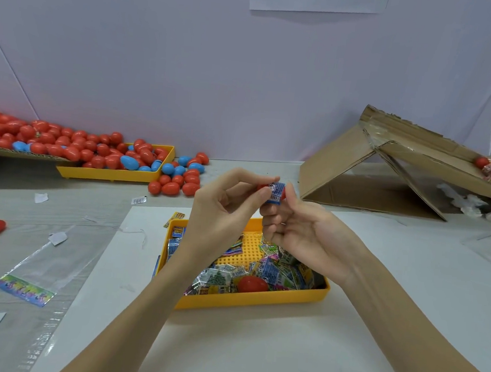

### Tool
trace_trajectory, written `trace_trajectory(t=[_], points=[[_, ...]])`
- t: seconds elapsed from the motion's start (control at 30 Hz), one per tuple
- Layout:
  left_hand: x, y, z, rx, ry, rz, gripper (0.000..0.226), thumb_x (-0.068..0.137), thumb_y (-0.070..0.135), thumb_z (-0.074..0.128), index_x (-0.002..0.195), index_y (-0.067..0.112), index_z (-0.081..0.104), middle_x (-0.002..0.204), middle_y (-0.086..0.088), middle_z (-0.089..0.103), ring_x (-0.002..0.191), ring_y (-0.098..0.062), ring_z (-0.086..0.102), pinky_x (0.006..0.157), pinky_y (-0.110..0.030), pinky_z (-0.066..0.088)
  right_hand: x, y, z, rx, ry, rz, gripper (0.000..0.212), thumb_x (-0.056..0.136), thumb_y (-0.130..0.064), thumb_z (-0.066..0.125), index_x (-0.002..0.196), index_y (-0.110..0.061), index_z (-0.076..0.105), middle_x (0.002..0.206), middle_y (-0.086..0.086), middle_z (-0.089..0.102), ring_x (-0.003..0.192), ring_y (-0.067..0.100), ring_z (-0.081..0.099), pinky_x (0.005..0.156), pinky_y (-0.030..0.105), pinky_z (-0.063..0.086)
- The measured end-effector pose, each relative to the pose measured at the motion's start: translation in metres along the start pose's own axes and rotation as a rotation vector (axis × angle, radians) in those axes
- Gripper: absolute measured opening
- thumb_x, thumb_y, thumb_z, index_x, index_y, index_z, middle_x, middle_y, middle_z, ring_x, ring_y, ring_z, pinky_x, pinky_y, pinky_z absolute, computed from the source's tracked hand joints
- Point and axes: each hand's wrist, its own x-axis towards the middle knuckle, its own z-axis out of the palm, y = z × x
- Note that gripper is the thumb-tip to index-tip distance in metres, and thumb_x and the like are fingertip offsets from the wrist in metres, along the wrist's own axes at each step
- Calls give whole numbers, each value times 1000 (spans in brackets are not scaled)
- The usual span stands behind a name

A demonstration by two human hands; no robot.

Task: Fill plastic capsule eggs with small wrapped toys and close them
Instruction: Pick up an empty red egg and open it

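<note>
A: Where is the piece being worked on?

B: Held up above the yellow tray (pixel 246 300), between both hands. The left hand (pixel 224 204) pinches a red capsule half (pixel 262 186) with thumb and forefinger. The right hand (pixel 291 228) holds a blue wrapped toy (pixel 277 192) at its fingertips, pressed against the half's mouth.

A: So the fingers are narrow on both sides?

B: Yes, tight pinches. The right hand's other fingers are curled in; whether they hold anything more, I cannot tell.

A: How will these things handle?

B: I judge the toy packet light and soft, its film crinkly and a bit slippery, so it should fold down to fit. The shell looks thin, stiff and smooth; grip it round the belly, not at the rim, or it may squirt loose.

A: And supplies?

B: More packets (pixel 275 271) and one red egg (pixel 253 284) lie in the tray at 6 o'clock from the hands. A heap of red and blue eggs (pixel 99 150) sits at 10 o'clock, and a cardboard box (pixel 388 168) at 2 o'clock on the tabletop (pixel 253 358).
</note>
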Motion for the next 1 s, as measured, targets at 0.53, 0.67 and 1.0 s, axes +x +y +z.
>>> trace_trajectory(t=[0.53,0.67,1.0], points=[[2,-6,-3,66,86,-92,26,91,15,79,116,15,73,107,7,76,105,-12,73,82,-21,59,1,2,-5,-716,338,-325,27,99,-26,66,125,-29,68,110,-3,76,102,17,74,87,35,62],[2,-4,2,-96,82,-282,29,89,25,79,117,22,76,105,1,75,105,-19,74,89,-32,61,1,4,-7,-785,408,-517,25,99,-21,67,124,-21,67,106,-3,77,103,16,73,86,28,61],[3,3,5,-812,140,-610,40,97,14,71,129,-9,63,125,-20,71,120,-28,69,90,-29,59,-1,16,0,-1418,485,-1065,24,92,-11,78,116,-5,76,111,6,74,103,15,70,93,23,56]])
